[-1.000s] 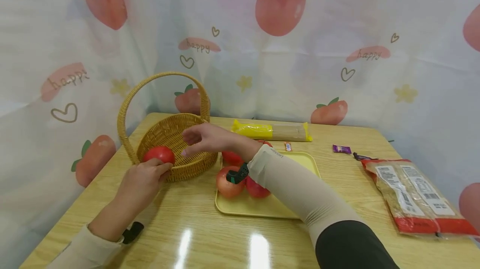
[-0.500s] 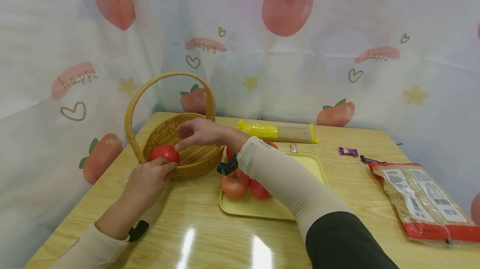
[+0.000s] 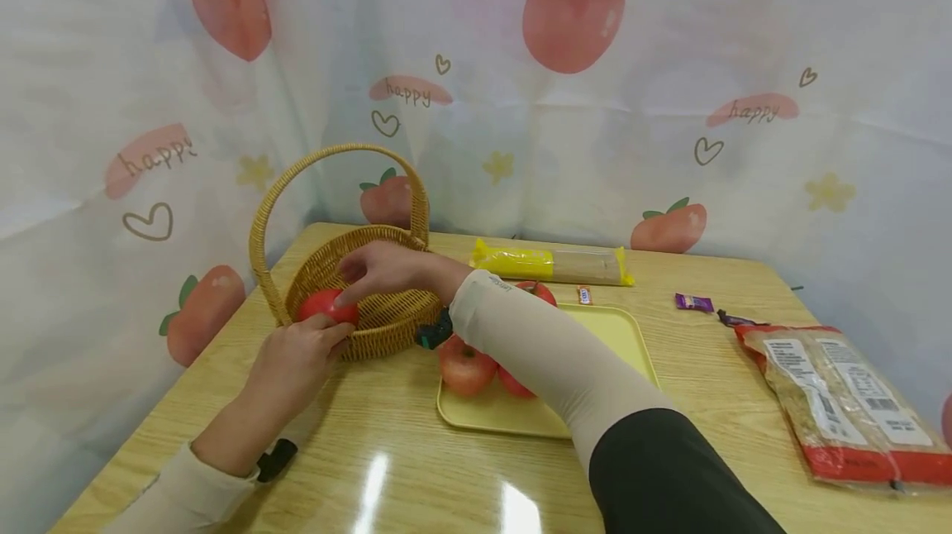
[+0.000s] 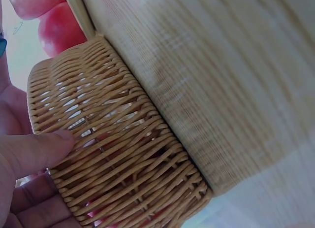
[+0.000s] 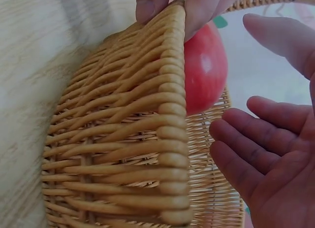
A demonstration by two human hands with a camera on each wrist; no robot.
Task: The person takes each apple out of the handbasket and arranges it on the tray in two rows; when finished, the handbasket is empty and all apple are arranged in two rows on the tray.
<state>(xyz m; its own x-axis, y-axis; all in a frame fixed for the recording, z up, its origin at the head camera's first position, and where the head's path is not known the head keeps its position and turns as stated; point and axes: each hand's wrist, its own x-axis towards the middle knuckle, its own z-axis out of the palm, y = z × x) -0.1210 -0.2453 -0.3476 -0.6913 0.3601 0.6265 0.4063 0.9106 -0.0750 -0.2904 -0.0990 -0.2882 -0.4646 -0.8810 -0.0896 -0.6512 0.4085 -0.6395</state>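
A woven wicker basket (image 3: 387, 341) with a tall hoop handle stands at the left of the table. Inside it, against the near left wall, lies a red apple (image 3: 320, 302). My left hand (image 3: 286, 360) grips the near rim, its thumb (image 4: 42, 151) on the outer wall and the other fingers over the inside. Over the basket's opening, my right hand (image 3: 383, 268) holds nothing; in the head view its thumb overlaps the apple. From the right wrist, its fingers (image 5: 258, 129) look relaxed and stand apart from the rim.
Right of the basket, a yellow tray (image 3: 506, 422) bears several apples (image 3: 467, 367), partly hidden by the right forearm. Behind lies a yellow-ended noodle pack (image 3: 554, 263). Small wrapped sweets (image 3: 693, 302) and a red-edged clear bag (image 3: 848, 402) lie to the right. A printed curtain (image 3: 476, 104) hangs behind.
My right hand has moved left and slightly down over the basket, closer to the apple. The left hand keeps its grip on the rim. The head view has shifted slightly.
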